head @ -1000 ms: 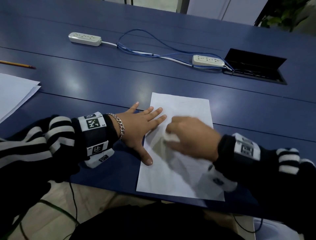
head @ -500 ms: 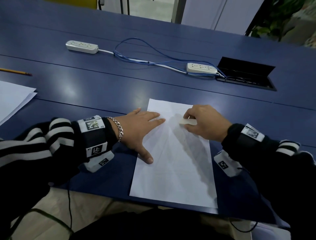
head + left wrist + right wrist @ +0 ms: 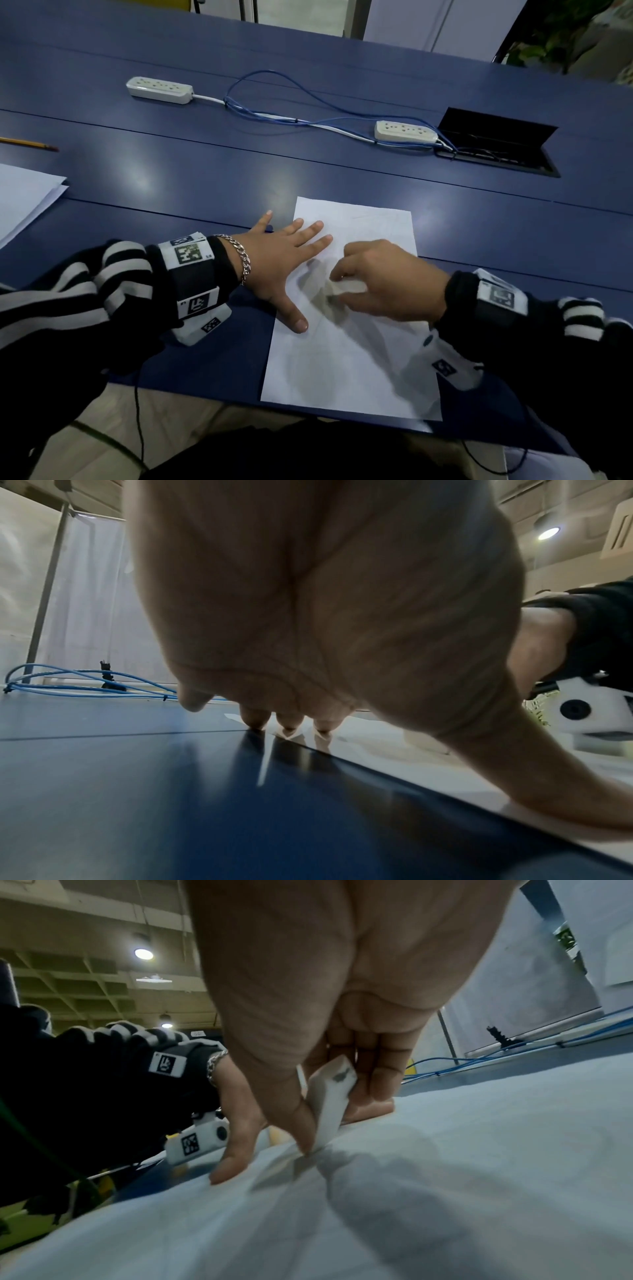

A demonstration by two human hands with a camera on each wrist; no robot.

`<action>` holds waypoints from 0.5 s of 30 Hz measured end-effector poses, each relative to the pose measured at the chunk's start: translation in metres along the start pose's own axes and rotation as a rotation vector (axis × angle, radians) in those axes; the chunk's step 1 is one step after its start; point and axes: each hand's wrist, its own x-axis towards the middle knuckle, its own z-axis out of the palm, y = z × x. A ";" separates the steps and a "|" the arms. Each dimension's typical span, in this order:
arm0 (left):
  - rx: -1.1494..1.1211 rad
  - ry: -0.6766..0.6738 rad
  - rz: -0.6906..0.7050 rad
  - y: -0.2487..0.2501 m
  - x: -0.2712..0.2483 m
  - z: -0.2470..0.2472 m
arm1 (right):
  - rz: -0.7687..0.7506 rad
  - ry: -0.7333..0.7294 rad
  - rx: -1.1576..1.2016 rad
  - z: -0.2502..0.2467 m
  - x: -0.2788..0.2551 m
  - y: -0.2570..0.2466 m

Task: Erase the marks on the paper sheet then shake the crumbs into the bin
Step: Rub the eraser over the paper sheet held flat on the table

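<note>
1. The right hand (image 3: 387, 281) pinches a white eraser (image 3: 330, 1104) between the thumb and the curled fingers (image 3: 380, 1074); the eraser's lower end touches the paper sheet (image 3: 342, 370), and a dark smudge marks its upper end.
2. In the head view the eraser (image 3: 346, 287) sits near the middle of the sheet's width, in its upper half, and is blurred.
3. The left hand (image 3: 279, 263) lies flat with its fingers (image 3: 310, 229) straight and spread. Three fingertips rest on the sheet's left edge, the thumb presses the same edge lower down, and the little finger lies on the bare bench (image 3: 205, 178).
4. From the left wrist view, the left hand (image 3: 325, 601) shows the same fingertips (image 3: 255, 718) down at the paper's edge.
5. The paper sheet lies flat at the near edge of the blue bench, its long side running away from the person. Faint pencil marks show near its far end; they are too faint to read.
6. A chain bracelet (image 3: 241, 257) circles the left wrist, above a striped sleeve (image 3: 85, 284).
7. To the far left lie a stack of paper (image 3: 24, 195) and a pencil (image 3: 29, 144).
8. Further back, two white power strips (image 3: 159, 89) (image 3: 406, 132) are linked by blue cables (image 3: 274, 109), beside an open cable hatch (image 3: 496, 142).
</note>
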 end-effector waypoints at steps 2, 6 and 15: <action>-0.003 0.000 0.000 -0.001 0.001 0.001 | 0.059 0.024 -0.030 -0.008 0.009 0.017; 0.004 -0.004 -0.004 -0.002 0.002 0.002 | 0.190 0.136 -0.065 -0.014 0.015 0.035; 0.019 -0.020 -0.013 0.003 0.000 -0.002 | 0.170 0.090 -0.079 -0.022 0.015 0.036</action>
